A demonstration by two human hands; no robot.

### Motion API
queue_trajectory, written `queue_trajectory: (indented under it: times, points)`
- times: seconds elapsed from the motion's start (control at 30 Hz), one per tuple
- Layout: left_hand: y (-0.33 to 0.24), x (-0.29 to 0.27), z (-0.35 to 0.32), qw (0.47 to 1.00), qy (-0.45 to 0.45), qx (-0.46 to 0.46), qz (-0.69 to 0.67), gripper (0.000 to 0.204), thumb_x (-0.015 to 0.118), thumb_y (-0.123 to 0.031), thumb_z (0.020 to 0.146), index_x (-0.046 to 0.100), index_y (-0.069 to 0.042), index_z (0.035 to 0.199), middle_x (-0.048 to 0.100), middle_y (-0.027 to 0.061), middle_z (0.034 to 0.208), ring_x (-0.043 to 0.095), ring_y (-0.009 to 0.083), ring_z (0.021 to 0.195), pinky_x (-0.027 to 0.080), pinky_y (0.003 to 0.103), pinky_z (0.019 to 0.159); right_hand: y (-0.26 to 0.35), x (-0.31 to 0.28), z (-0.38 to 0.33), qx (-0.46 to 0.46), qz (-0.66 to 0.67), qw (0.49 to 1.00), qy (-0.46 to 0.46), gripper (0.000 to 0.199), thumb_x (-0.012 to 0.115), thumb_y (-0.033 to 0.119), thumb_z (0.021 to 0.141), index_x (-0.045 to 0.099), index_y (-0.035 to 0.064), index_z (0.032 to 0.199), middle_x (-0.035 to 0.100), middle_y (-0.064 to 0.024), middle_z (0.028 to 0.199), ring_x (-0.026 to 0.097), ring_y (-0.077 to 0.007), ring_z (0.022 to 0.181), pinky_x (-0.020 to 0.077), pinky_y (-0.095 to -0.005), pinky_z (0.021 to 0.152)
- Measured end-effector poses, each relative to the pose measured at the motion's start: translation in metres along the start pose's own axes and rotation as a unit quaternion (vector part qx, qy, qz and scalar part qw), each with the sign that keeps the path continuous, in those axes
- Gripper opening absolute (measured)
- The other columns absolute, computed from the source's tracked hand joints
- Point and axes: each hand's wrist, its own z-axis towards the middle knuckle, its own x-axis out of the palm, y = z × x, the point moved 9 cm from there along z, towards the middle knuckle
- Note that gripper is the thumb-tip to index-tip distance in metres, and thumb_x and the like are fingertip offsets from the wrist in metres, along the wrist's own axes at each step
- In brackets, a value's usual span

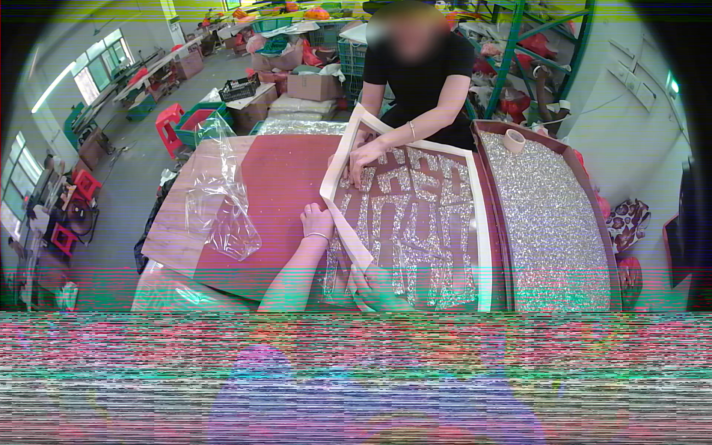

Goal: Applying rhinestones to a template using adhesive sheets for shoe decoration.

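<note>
In the head view, the step seems to be edge handling: the left hand (317,221) curls at the left edge of the white-bordered sheet (406,222) on the red board (285,185), pinch unclear; the right hand (377,288), fingers extended, meets its near-left border. Moving on likely calls for steady edge control.

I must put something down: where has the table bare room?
Mostly bare: red surface between clear plastic and white-edged sheet; wood-grain surface left of the plastic. Crowded: that sheet, around your left hand, right hand, co-worker's hand.
</note>
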Motion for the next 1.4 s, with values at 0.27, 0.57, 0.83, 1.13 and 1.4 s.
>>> queue_trajectory:
  times: [0.27,0.57,0.83,1.13,1.4]
  points:
    - [-0.010,0.003,0.024,0.998,0.023,-0.027,0.042,0.023,0.048,-0.015,0.088,0.068,-0.004,0.092,0.061,0.0128,0.099,0.056,0.0288,0.100,0.046,0.039,0.085,-0.027,-0.021,-0.004,0.084,0.082,0.991,-0.063,0.029,0.053,0.017,0.092,0.055,-0.0028,0.071,0.051,-0.0152,0.055,0.050,-0.0218,0.046,0.0384,-0.0358,0.045]
    - [-0.010,0.000,0.033,0.992,0.111,-0.056,0.017,0.025,0.049,-0.019,0.088,0.068,-0.006,0.099,0.065,0.0148,0.105,0.059,0.0305,0.103,0.048,0.040,0.086,-0.033,-0.038,-0.004,0.120,0.134,0.980,-0.080,0.032,0.052,0.019,0.094,0.056,-0.0034,0.071,0.048,-0.0048,0.053,0.045,-0.0088,0.049,0.0365,-0.0291,0.046]
    - [-0.008,0.011,0.041,0.987,0.127,-0.093,0.005,0.027,0.049,-0.019,0.088,0.067,-0.007,0.104,0.065,0.0147,0.107,0.060,0.0301,0.104,0.049,0.040,0.085,-0.046,-0.039,-0.009,0.153,0.134,0.975,-0.095,0.038,0.051,0.020,0.094,0.052,-0.0020,0.063,0.044,-0.0014,0.051,0.040,-0.0067,0.048,0.0319,-0.0283,0.043]
    - [-0.024,-0.003,0.039,0.989,0.121,-0.084,0.031,0.024,0.050,-0.018,0.087,0.070,-0.011,0.097,0.067,0.0125,0.103,0.061,0.0292,0.101,0.050,0.038,0.081,-0.019,-0.062,-0.003,0.096,0.162,0.973,-0.130,0.034,0.050,0.013,0.094,0.051,-0.0014,0.063,0.046,-0.0004,0.054,0.040,-0.0053,0.050,0.0300,-0.0275,0.044]
    - [-0.019,-0.006,0.039,0.987,0.130,-0.097,0.011,0.025,0.050,-0.020,0.087,0.069,-0.011,0.101,0.066,0.0106,0.106,0.061,0.0298,0.102,0.049,0.038,0.084,-0.029,-0.059,-0.008,0.158,0.222,0.953,-0.133,0.032,0.049,0.015,0.094,0.054,-0.0007,0.066,0.048,0.0016,0.058,0.041,-0.0046,0.053,0.0317,-0.0253,0.047]
